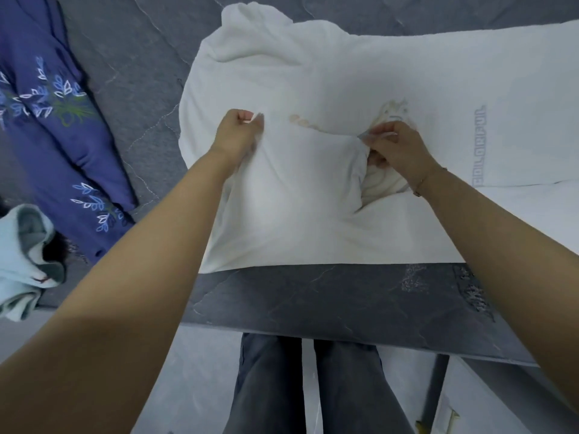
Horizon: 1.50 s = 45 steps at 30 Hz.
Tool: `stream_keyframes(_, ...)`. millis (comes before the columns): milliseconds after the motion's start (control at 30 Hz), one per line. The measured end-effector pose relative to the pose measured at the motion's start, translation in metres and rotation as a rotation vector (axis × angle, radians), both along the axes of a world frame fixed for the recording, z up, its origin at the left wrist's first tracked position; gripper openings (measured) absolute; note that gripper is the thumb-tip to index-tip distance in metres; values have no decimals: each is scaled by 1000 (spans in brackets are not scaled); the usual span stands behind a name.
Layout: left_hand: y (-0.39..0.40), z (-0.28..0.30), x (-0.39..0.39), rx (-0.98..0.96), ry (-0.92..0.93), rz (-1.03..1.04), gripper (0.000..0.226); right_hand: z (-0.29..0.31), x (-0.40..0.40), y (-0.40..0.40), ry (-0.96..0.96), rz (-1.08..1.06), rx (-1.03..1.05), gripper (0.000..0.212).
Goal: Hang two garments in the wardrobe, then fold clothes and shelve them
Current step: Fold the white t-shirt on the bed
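Large white soft cotton garment (313,183) spread over the grey quilted bed (141,57), filling the centre and right of the frame. Left hand (239,133), at centre, pinching a fold of the white cloth between curled fingers (250,119); right hand (393,145), right of centre, gripping a bunched cream-printed part of the same garment. Probably in the middle of a fold. Risks from here: uneven pull between both hands, giving a crooked fold; bunched part slipping from the grip and wrinkling; lower edge, already near the bed's border, sliding off toward the floor. Blue embroidered garment (62,120) in the upper left and pale blue crumpled garment (25,261) at the left edge waiting untouched.
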<state>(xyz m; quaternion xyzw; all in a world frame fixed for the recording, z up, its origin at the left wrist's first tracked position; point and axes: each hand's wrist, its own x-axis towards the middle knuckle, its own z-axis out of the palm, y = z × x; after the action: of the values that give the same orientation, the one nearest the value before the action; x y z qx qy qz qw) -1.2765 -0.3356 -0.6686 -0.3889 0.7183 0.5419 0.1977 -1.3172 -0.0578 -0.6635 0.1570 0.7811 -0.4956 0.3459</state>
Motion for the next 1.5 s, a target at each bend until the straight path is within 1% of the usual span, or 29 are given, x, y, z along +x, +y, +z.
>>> stream_keyframes(33, 0, 1, -1, 50, 8, 0, 23, -1, 0, -1, -30, 18, -5, 34)
stream_keyframes(100, -1, 3, 0, 91, 53, -37, 28, -5, 0, -4, -45, 119, 42, 40)
stream_keyframes(167, 0, 6, -1, 108, 112, -16, 21, -6, 0, -9, -1, 211, 120, 40)
stream_keyframes(233, 1, 10, -4, 97, 165, 31, 14, -5, -5, -9, 40, 148, 129, 35)
stream_keyframes(367, 0, 22, -5, 191, 243, 41, 23, 0, -1, -7, 144, 24, 44, 20)
stream_keyframes(433, -2, 34, 2, 232, 274, -4, 28, 8, 16, -10, 233, -13, -25, 13)
stream_keyframes(467, -3, 40, 8, 233, 285, -45, 26, 13, 28, -10, 300, -11, -41, 14)
stream_keyframes(533, -6, 49, 28, 214, 284, -157, 19, 23, 58, -7, 469, 89, -17, 15)
stream_keyframes(600, -11, 55, 58, 158, 266, -304, 19, 27, 90, 1, 658, 290, 34, 16)
stream_keyframes(667, -17, 57, 96, 103, 250, -476, 15, 22, 121, 9, 739, 470, 65, 19)
stream_keyframes(700, -21, 56, 116, 49, 243, -566, 16, 18, 136, 12, 741, 550, 92, 20)
stream_keyframes(800, -32, 37, 170, -275, 244, -807, 13, -1, 171, 19, 712, 777, 193, 20)
stream_keyframes(867, -35, 26, 201, -407, 242, -848, 8, -9, 190, 21, 679, 829, 230, 27)
stream_keyframes(900, -34, 23, 214, -460, 252, -838, 8, -10, 199, 22, 680, 806, 232, 29)
stream_keyframes(933, -31, 21, 227, -518, 269, -807, 9, -9, 208, 22, 680, 738, 229, 30)
stream_keyframes(967, -27, 20, 239, -576, 275, -732, 11, -6, 218, 20, 663, 619, 226, 29)
stream_keyframes(1000, -22, 20, 249, -616, 256, -596, 12, -2, 229, 18, 610, 448, 225, 26)
stream_keyframes(1033, -16, 21, 260, -621, 200, -402, 12, 2, 239, 14, 509, 242, 221, 23)
stream_keyframes(1067, -11, 21, 268, -575, 111, -161, 13, 5, 246, 10, 346, 17, 207, 19)
stream_keyframes(1100, -7, 22, 273, -464, -3, 107, 17, 6, 251, 5, 140, -210, 163, 13)
stream_keyframes(1133, -4, 23, 275, -289, -123, 362, 22, 6, 254, 0, -69, -417, 81, 10)
stream_keyframes(1167, -2, 23, 278, -74, -198, 572, 25, 5, 255, -4, -241, -581, -19, 13)
stream_keyframes(1200, 0, 22, 279, 134, -201, 728, 25, 3, 254, -7, -353, -700, -130, 21)
stream_keyframes(1233, 0, 20, 278, 298, -154, 834, 25, 0, 251, -10, -404, -775, -230, 27)
stream_keyframes(1267, -1, 18, 274, 400, -85, 903, 25, -2, 245, -13, -419, -833, -314, 31)
stream_keyframes(1333, -2, 13, 264, 443, 7, 951, 19, -8, 229, -22, -401, -960, -428, 32)
stream_keyframes(1367, -3, 10, 259, 410, 29, 953, 14, -11, 221, -27, -385, -1040, -447, 29)
stream_keyframes(1433, -8, 7, 252, 266, 50, 989, 7, -15, 211, -35, -369, -1194, -427, 20)
stream_keyframes(1500, -20, 3, 251, 72, 68, 1025, 15, -19, 210, -36, -372, -1261, -404, 17)
